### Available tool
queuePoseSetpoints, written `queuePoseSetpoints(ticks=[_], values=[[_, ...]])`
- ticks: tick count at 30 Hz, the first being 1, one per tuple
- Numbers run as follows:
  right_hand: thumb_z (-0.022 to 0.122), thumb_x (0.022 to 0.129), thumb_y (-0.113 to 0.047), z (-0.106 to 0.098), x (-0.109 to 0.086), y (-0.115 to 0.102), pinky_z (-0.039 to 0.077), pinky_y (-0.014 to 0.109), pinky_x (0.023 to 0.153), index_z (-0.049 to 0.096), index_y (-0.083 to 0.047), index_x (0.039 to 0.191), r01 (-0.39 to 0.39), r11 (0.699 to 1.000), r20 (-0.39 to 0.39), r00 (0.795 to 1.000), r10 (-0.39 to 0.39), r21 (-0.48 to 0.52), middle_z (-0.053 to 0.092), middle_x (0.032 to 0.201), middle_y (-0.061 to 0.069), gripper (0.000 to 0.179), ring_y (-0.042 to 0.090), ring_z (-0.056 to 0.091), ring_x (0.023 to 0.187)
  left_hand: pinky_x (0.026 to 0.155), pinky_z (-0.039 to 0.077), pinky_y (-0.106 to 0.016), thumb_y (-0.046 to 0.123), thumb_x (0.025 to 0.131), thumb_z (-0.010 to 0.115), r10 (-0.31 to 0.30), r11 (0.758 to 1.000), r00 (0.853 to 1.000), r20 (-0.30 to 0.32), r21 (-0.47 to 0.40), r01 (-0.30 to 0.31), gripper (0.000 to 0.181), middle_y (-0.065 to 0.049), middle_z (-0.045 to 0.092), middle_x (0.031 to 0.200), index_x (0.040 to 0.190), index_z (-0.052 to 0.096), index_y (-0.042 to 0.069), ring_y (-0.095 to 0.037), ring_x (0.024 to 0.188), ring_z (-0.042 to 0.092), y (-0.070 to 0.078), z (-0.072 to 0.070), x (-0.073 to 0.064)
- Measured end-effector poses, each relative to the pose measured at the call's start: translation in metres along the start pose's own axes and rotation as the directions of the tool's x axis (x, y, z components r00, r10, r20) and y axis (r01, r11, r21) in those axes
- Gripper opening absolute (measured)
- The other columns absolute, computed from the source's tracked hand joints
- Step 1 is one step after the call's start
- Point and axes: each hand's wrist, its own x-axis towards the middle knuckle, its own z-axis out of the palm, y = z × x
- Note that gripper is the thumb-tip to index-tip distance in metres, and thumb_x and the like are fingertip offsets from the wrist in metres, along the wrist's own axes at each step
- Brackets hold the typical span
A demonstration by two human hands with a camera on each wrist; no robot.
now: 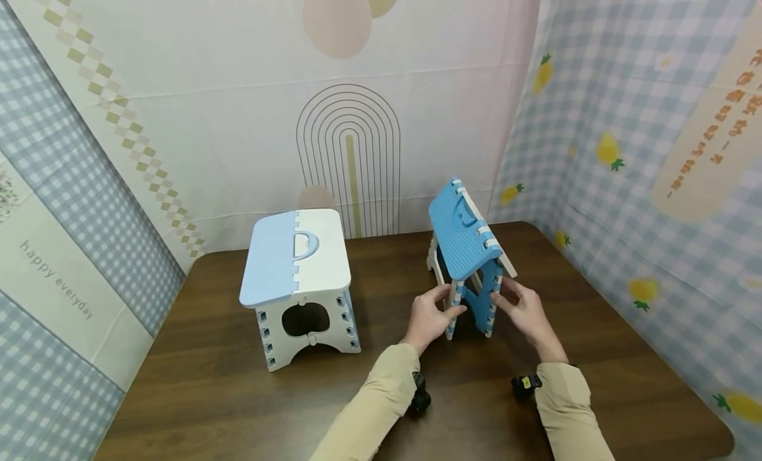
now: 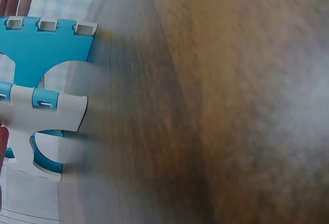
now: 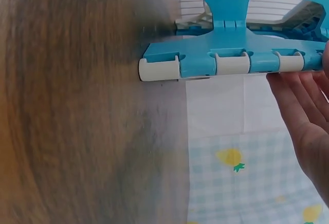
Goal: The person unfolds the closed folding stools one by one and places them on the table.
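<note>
A blue and white folding stool [image 1: 461,239] stands partly folded at the right of the table, its two top halves raised into a peak. My left hand [image 1: 431,317] pinches the near left leg edge, thumb in front. At the near right leg edge, my right hand [image 1: 526,312] grips with its thumb towards the inner blue end panel [image 1: 489,295]. The right wrist view shows the fingers [image 3: 295,98] against the hinged blue and white edge [image 3: 231,63]. Blue and white leg panels [image 2: 49,108] show in the left wrist view, where the left hand is mostly out of frame.
To the left, a second folding stool [image 1: 324,256], light blue and white, stands unfolded with a flat top and a handle. Both stand on a dark brown wooden table [image 1: 202,388]. Patterned cloths [image 1: 238,44] hang behind and at both sides.
</note>
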Motion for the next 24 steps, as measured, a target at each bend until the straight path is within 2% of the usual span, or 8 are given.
queuePoseSetpoints(ticks=[8, 16, 24], values=[[0.057, 0.099, -0.024, -0.006, 0.001, 0.005, 0.047, 0.056, 0.098, 0.043, 0.004, 0.142, -0.023, 0.999, -0.012, 1.000, 0.022, -0.024, 0.055, 0.134, 0.029, 0.054, 0.044, 0.055, 0.121, 0.094, 0.055, -0.044, 0.020, 0.085, 0.075, 0.016, 1.000, 1.000, -0.009, 0.014, -0.016, 0.044, -0.011, 0.070, 0.121, 0.126, 0.064, 0.009, -0.023, 0.113, 0.067, -0.001, -0.002, 0.002], [0.057, 0.098, -0.024, -0.014, -0.002, 0.010, 0.051, 0.053, 0.094, 0.043, 0.003, 0.143, -0.005, 0.998, -0.029, 1.000, 0.004, -0.060, 0.057, 0.131, 0.029, 0.054, 0.042, 0.057, 0.118, 0.094, 0.055, -0.043, 0.020, 0.085, 0.075, 0.014, 1.000, 1.000, -0.009, 0.020, -0.013, 0.043, -0.009, 0.070, 0.121, 0.126, 0.064, 0.011, -0.021, 0.112, 0.067, -0.004, -0.003, 0.001], [0.057, 0.098, -0.023, -0.015, 0.000, 0.013, 0.054, 0.047, 0.092, 0.044, 0.003, 0.142, 0.005, 0.998, -0.032, 0.999, -0.007, -0.066, 0.058, 0.131, 0.028, 0.052, 0.042, 0.057, 0.118, 0.093, 0.056, -0.042, 0.020, 0.085, 0.075, 0.050, 0.998, 0.999, -0.019, 0.035, -0.049, 0.041, -0.009, 0.071, 0.119, 0.124, 0.065, 0.011, -0.020, 0.110, 0.068, -0.006, -0.004, 0.003]])
